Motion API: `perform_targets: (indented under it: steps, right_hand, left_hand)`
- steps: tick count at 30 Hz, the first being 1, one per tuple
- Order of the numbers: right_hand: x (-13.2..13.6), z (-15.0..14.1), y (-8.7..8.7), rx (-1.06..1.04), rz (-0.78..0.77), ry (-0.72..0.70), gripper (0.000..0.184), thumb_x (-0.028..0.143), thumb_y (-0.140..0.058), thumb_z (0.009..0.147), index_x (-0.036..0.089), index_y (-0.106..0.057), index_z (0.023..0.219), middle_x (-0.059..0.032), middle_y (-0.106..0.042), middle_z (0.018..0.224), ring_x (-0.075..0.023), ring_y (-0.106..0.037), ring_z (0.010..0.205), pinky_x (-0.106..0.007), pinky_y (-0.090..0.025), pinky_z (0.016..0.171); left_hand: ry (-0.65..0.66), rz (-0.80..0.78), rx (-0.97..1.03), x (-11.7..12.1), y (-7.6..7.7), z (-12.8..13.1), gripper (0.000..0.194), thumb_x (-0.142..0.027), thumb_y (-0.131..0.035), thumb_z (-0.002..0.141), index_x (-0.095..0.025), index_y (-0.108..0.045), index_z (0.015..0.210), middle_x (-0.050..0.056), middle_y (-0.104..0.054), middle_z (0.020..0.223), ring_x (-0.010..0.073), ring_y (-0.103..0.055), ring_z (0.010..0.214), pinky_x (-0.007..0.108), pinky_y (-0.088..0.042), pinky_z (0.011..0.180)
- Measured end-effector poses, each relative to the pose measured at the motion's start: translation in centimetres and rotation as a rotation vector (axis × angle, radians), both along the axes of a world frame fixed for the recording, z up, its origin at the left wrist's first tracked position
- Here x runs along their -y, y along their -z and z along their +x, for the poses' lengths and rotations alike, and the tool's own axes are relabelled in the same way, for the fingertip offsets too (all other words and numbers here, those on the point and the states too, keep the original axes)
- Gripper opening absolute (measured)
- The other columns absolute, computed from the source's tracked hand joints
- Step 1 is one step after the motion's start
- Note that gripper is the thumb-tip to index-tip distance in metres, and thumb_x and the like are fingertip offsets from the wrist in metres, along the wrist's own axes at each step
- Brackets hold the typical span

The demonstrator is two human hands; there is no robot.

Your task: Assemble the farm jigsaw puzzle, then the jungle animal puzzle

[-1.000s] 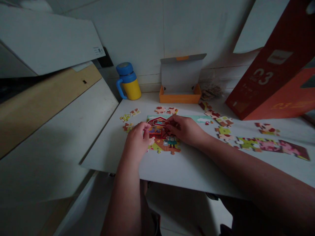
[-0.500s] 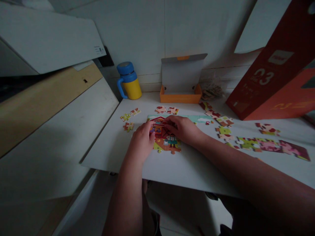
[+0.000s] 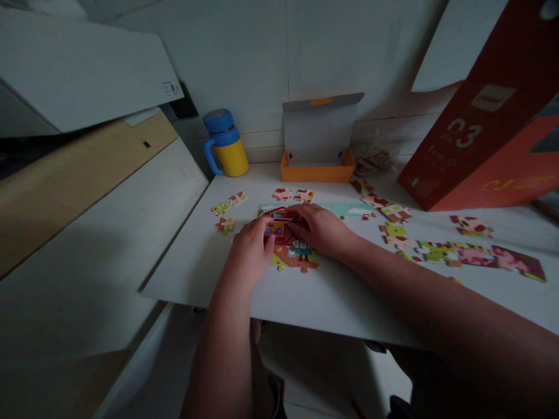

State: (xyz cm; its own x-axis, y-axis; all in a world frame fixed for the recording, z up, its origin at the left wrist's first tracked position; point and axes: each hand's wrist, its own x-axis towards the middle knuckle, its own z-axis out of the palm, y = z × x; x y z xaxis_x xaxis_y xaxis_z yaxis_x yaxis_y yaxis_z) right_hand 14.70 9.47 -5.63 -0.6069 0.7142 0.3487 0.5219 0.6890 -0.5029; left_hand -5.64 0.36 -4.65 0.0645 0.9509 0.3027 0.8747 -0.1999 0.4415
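A partly joined jigsaw puzzle [image 3: 286, 256] lies on the white table, showing a red barn and a figure in a teal garment. My left hand [image 3: 251, 247] curves around the puzzle's left side, thumb and fingers closed on its edge. From the right, my right hand [image 3: 323, 230] reaches over the barn with bent fingers pressed on a red puzzle piece [image 3: 282, 214]; its fingertips partly hide the piece. A pale teal sky strip [image 3: 345, 208] extends to the right behind my right hand.
Loose puzzle pieces lie at the left [image 3: 225, 224], behind the puzzle [image 3: 283, 194] and along the right [image 3: 439, 253]. At the back stand a blue-and-yellow mug [image 3: 231, 157], an open orange box [image 3: 318, 173] and a plastic bag of pieces [image 3: 373, 162]. A large red box [image 3: 454, 145] stands right.
The whole view has shifted slightly to the left. My hands stay on the puzzle; the right fingers have moved only slightly over the barn.
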Motion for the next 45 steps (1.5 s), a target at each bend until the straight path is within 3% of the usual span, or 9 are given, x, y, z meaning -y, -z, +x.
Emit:
perform_targets:
  steps: [6,21,34,41,45]
  right_hand:
    - [-0.22,0.01,0.52,0.023,0.059,-0.02,0.043,0.024,-0.068,0.099,0.013,-0.065,0.14,-0.0199,-0.072,0.133,-0.0329,-0.065,0.125,-0.047,-0.049,0.111]
    - [-0.15,-0.07,0.39,0.072,0.097,-0.075,0.043,0.021,-0.068,0.098,0.011,-0.068,0.139,-0.0187,-0.074,0.13,-0.0324,-0.067,0.121,-0.048,-0.05,0.11]
    - [-0.11,-0.09,0.36,0.075,0.097,-0.071,0.032,0.018,-0.067,0.097,0.012,-0.075,0.127,-0.0172,-0.077,0.126,-0.03,-0.068,0.119,-0.045,-0.05,0.109]
    - [-0.26,-0.1,0.43,0.096,0.103,-0.102,0.03,0.018,-0.064,0.099,0.019,-0.077,0.127,-0.0115,-0.079,0.126,-0.0273,-0.07,0.119,-0.044,-0.049,0.111]
    - [-0.16,-0.1,0.49,0.069,0.108,-0.059,0.029,0.017,-0.066,0.098,0.016,-0.078,0.124,-0.014,-0.078,0.125,-0.0277,-0.069,0.117,-0.044,-0.051,0.108]
  left_hand:
    - [-0.007,0.016,-0.021,-0.03,-0.03,0.05,0.032,-0.012,-0.062,0.098,-0.02,-0.059,0.129,0.012,-0.071,0.135,0.0289,-0.065,0.129,0.052,-0.053,0.115]
    - [0.025,0.011,-0.103,-0.2,0.39,0.03,0.03,-0.018,-0.06,0.102,-0.016,-0.07,0.13,0.012,-0.067,0.148,0.0295,-0.061,0.138,0.053,-0.05,0.12]
    - [0.013,-0.04,-0.135,-0.14,-0.09,0.34,0.03,-0.02,-0.062,0.101,-0.019,-0.075,0.128,0.011,-0.071,0.144,0.0286,-0.064,0.134,0.052,-0.051,0.119]
    - [0.018,-0.012,-0.118,-0.12,0.0,0.35,0.03,-0.019,-0.063,0.099,-0.021,-0.074,0.127,0.01,-0.072,0.142,0.0289,-0.064,0.134,0.052,-0.051,0.118]
    - [0.017,-0.002,-0.114,-0.13,0.15,0.3,0.029,-0.02,-0.063,0.1,-0.021,-0.073,0.126,0.01,-0.072,0.142,0.0288,-0.064,0.133,0.052,-0.051,0.118]
